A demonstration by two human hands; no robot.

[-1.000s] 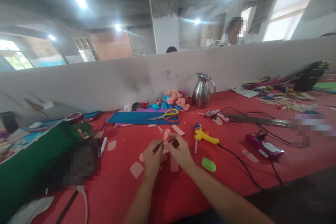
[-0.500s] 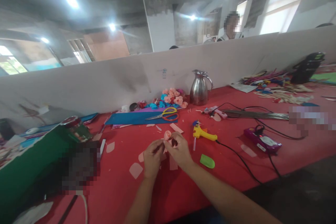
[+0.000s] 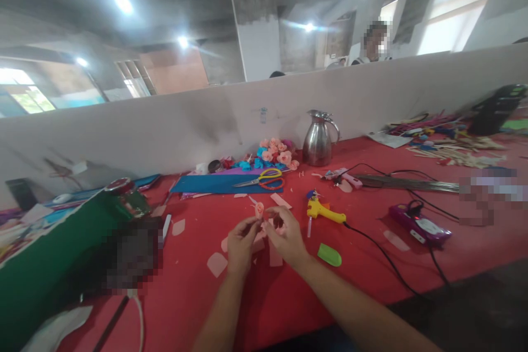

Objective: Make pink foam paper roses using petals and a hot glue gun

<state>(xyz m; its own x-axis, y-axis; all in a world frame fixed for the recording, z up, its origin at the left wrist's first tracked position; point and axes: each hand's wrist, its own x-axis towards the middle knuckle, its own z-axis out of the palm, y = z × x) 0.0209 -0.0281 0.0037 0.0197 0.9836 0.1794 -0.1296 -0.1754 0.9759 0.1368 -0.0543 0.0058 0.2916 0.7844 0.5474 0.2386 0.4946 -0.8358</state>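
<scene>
Over the red table (image 3: 371, 264) my left hand (image 3: 240, 243) and my right hand (image 3: 285, 235) meet, both pinched on a small pink paper rose (image 3: 259, 209) that stands up between the fingertips. Loose pink paper petals (image 3: 216, 264) lie on the cloth around and under my hands. A yellow glue gun (image 3: 324, 211) rests just right of my right hand, its black cord trailing away. A green oval piece (image 3: 329, 255) lies beside my right wrist.
Scissors (image 3: 264, 180) lie on a blue sheet (image 3: 214, 183) beyond my hands. Finished paper flowers (image 3: 275, 155) and a steel jug (image 3: 318, 138) stand by the white partition. A purple device (image 3: 419, 224) and wire rods (image 3: 408, 182) lie right; a green box (image 3: 53, 253) is left. A person stands behind the partition.
My hands have stayed together on the pink rose, with the fingers shifting slightly around it. The view has swayed a little.
</scene>
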